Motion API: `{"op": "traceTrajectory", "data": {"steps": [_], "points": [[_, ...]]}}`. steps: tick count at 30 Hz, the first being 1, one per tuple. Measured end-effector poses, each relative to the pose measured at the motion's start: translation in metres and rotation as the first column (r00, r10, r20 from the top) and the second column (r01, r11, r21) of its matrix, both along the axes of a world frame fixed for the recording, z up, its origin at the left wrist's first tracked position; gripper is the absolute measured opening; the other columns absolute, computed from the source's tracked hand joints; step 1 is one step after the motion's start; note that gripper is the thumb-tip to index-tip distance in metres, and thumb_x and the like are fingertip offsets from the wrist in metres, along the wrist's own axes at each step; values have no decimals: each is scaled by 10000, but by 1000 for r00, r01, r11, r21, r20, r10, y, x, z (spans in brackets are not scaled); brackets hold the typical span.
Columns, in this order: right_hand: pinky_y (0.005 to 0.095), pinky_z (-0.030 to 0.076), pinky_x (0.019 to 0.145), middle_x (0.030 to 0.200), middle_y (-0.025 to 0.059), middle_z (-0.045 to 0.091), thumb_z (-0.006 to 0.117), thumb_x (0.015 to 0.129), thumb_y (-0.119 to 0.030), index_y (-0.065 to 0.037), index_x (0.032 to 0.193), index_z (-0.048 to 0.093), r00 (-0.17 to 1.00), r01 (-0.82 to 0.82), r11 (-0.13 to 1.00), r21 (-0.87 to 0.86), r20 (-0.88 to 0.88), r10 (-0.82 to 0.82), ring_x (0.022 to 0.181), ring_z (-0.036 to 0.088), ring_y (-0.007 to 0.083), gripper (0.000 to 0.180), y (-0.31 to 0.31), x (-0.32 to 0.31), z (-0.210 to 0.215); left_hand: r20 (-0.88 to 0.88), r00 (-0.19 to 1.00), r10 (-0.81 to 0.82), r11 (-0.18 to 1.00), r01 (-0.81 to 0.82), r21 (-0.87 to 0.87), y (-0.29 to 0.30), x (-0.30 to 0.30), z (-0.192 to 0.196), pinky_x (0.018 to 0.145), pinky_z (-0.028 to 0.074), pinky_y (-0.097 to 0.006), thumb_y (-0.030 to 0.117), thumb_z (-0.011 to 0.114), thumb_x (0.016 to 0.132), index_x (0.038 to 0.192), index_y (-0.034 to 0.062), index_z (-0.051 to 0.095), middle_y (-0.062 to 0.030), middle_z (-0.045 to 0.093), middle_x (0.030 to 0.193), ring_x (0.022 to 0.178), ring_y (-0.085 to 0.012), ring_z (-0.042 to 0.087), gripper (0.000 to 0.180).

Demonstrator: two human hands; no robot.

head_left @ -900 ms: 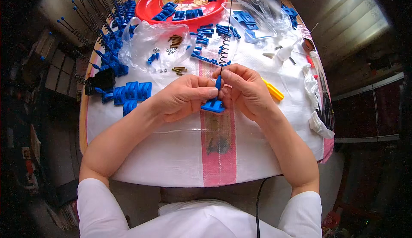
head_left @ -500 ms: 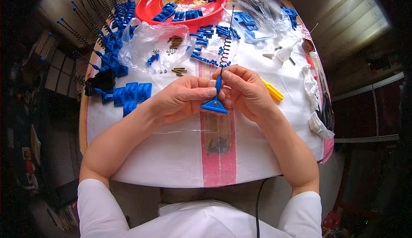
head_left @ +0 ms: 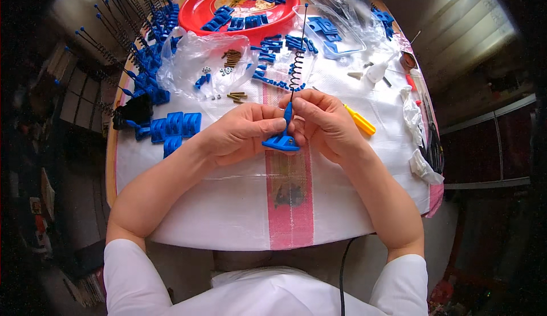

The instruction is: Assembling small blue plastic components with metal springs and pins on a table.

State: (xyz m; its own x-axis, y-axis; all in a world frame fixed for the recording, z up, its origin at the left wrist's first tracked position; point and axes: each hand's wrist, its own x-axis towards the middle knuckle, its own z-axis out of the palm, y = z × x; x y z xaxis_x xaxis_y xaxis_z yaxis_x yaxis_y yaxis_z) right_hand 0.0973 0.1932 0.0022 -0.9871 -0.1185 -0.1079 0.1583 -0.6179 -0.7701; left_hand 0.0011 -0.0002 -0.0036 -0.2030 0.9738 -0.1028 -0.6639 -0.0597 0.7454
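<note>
Between my hands stands a blue plastic base with a stem (head_left: 282, 143), upright in front of me. From its stem rises a thin black wire with a coil spring (head_left: 295, 71), tipped by a small blue ball. My left hand (head_left: 245, 131) is closed on the stem's left side, thumb lying across it. My right hand (head_left: 323, 121) pinches the upper stem near the wire's foot, its other fingers curled behind. Just right of that hand lies a yellow handle (head_left: 360, 120), its far end hidden behind the hand.
A red basin (head_left: 192, 17) at the back holds blue parts. Brass screws (head_left: 237, 97), nuts and a clear plastic bag (head_left: 182, 59) lie left of centre. Similar sprung pieces (head_left: 149, 68) crowd the left edge. A clear tray (head_left: 364, 48), a white bottle (head_left: 376, 72) and more bags sit right.
The blue base has tipped, so its screw-bearing flat face has turned from view and its underside or edge shows more. The wire has shifted slightly left; both hands keep their hold.
</note>
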Motion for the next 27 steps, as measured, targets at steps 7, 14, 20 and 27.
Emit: {"op": "traceTrajectory", "data": {"steps": [7,14,20,27], "points": [[250,543,625,898,62,674,650,991,-187,10,1120,633,1000,21,1000,14,14,-21,715,648,119,236,-4,2,7,19,999,34,996,-33,-78,0,-1,2,996,533,-424,217,702,931,1190,-38,610,-110,691,1121,1050,-210,684,376],[266,585,660,911,71,689,660,978,-140,16,1133,634,1000,23,1000,-5,-6,-23,740,685,136,223,-4,1,4,-21,998,55,994,-57,-97,-1,0,0,979,539,-405,238,701,927,1179,-50,619,-120,694,1110,1036,-212,689,391],[277,583,601,897,78,679,652,983,-149,14,1135,630,999,37,999,-1,0,-37,717,677,149,224,-2,1,5,62,998,6,998,-2,-61,-2,-2,8,968,542,-402,257,641,966,1213,-72,611,-164,696,1120,1035,-238,697,413],[271,573,600,876,73,673,639,994,-175,12,1175,612,1000,-8,1000,5,-27,9,701,670,144,261,-1,0,5,9,1000,1,1000,-1,-28,-1,0,4,899,586,-392,247,620,986,1177,-50,641,-157,718,1078,1008,-243,712,354]]}}
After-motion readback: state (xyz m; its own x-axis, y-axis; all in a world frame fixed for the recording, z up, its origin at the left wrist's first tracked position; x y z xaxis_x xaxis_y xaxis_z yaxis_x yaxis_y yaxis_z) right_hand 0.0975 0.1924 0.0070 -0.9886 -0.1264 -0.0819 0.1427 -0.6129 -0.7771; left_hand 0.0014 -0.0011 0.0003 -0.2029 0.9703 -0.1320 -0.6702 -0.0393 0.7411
